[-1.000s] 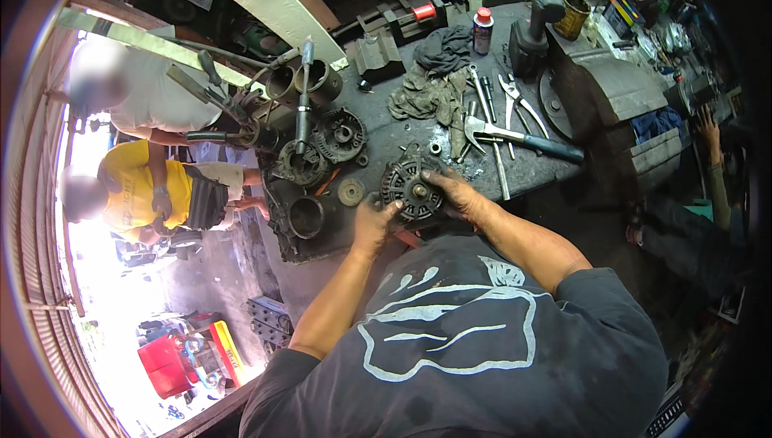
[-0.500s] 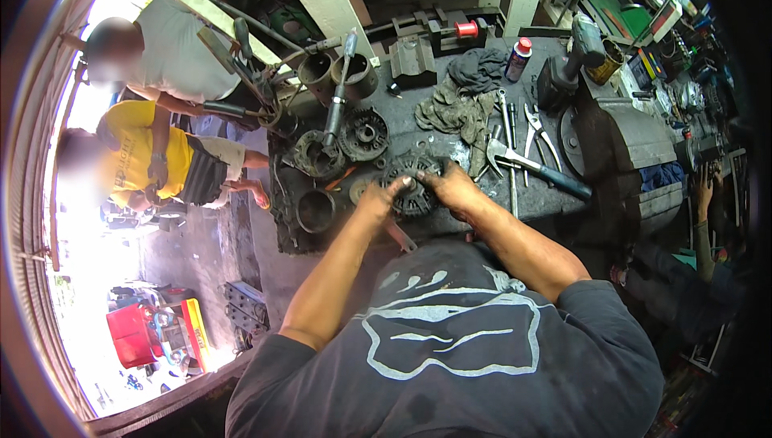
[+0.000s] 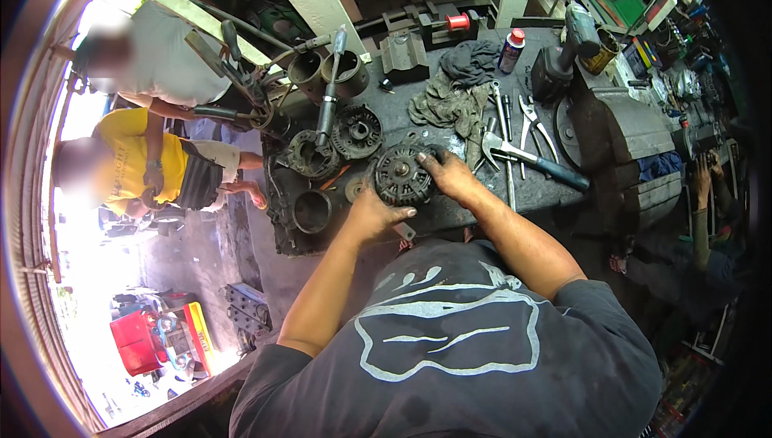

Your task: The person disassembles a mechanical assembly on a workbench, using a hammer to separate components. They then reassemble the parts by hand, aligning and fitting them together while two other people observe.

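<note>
A dark, round alternator (image 3: 402, 174) with a slotted metal face and a central shaft is between my hands at the bench's near edge. My left hand (image 3: 376, 214) cups its lower left side, the thumb stretched out away from it and the other fingers hidden beneath. My right hand (image 3: 448, 174) grips its right side, thumb on top near the rim. Just beyond to the left lie an open slotted housing (image 3: 359, 132) and a ring-shaped housing part (image 3: 312, 154). A long metal tool (image 3: 328, 104) rests with its tip on that ring part.
Right of my hands lie a claw hammer (image 3: 555, 171), pliers (image 3: 531, 126), a wrench (image 3: 500, 108) and rags (image 3: 450, 104). Behind stand a spray can (image 3: 511, 54) and a cordless power tool (image 3: 555, 72). A hollow cylinder (image 3: 312, 211) is at left. Two people stand left; another person's hands (image 3: 706, 171) show far right.
My left thumb has come off the alternator's centre, and that hand has shifted down and left. The alternator's face now shows more fully. My right hand stays on its right side.
</note>
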